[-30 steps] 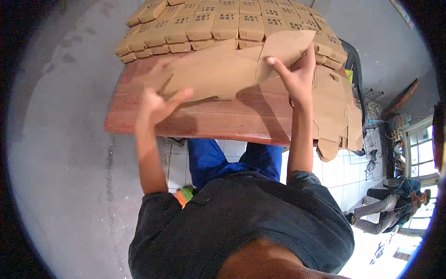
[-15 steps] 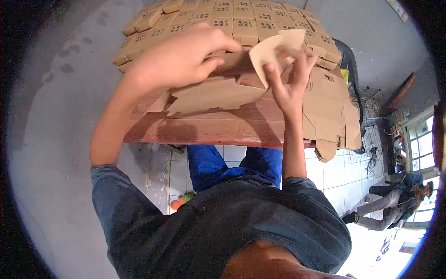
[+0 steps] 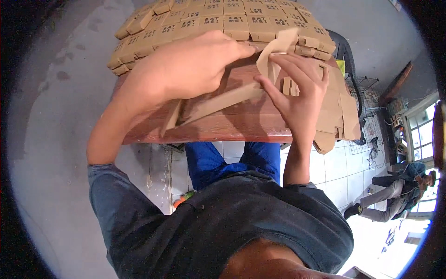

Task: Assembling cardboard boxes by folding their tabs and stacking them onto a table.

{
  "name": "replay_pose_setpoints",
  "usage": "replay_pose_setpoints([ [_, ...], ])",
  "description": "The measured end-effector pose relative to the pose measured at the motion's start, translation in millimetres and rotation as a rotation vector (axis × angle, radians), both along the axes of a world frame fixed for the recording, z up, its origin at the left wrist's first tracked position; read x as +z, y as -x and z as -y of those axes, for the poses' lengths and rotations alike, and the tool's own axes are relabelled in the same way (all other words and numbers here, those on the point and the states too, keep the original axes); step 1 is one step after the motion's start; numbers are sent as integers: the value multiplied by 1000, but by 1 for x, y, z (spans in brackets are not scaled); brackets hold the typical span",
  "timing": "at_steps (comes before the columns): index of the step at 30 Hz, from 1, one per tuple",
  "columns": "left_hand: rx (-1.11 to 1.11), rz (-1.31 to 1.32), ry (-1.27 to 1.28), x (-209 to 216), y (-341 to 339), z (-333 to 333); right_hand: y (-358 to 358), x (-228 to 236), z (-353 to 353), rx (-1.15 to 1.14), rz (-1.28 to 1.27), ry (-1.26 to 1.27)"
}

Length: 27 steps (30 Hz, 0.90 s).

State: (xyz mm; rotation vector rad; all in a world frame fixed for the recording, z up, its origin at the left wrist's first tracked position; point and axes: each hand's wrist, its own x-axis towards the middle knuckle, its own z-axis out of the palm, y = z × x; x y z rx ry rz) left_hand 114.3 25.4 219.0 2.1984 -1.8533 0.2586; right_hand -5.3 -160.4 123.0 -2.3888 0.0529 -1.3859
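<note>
A partly folded brown cardboard box (image 3: 227, 103) sits on the red-brown wooden table in front of me. Its near wall stands up, and a curved flap (image 3: 281, 43) rises from its right end. My left hand (image 3: 195, 65) reaches over the box's left and far side, index finger stretched along the far edge; its other fingers are curled and partly hidden. Around the right end, my right hand (image 3: 299, 86) grips the box, with fingertips at the base of the flap and the thumb at the near corner.
Rows of finished brown cardboard boxes (image 3: 237, 27) are stacked along the table's far side. Flat unfolded cardboard blanks (image 3: 327, 111) lie at the right, overhanging the near edge of the table (image 3: 232, 132). A black chair (image 3: 344, 51) stands beyond them. Another person (image 3: 395, 193) is farther off at right.
The box's near wall has turned more upright. My right hand has shifted slightly right, fingers spreading around the box end. My left hand has come a little nearer, and the flap has bent narrower.
</note>
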Motion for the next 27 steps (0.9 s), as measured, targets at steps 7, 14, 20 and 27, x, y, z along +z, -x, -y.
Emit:
replay_pose_setpoints([
  [7, -81, 31, -212, 5, -4, 9, 8, -15, 16, 84, 116, 151],
  [14, -198, 49, -197, 8, -3, -1, 10, -23, 16, 165, 167, 101],
  [20, -234, 22, -250, -3, -17, -24, -3, 7, 30, 415, 200, 172],
  [27, 91, -551, 26, 19, -4, -74, -17, 7, 31, 547, 57, 96],
])
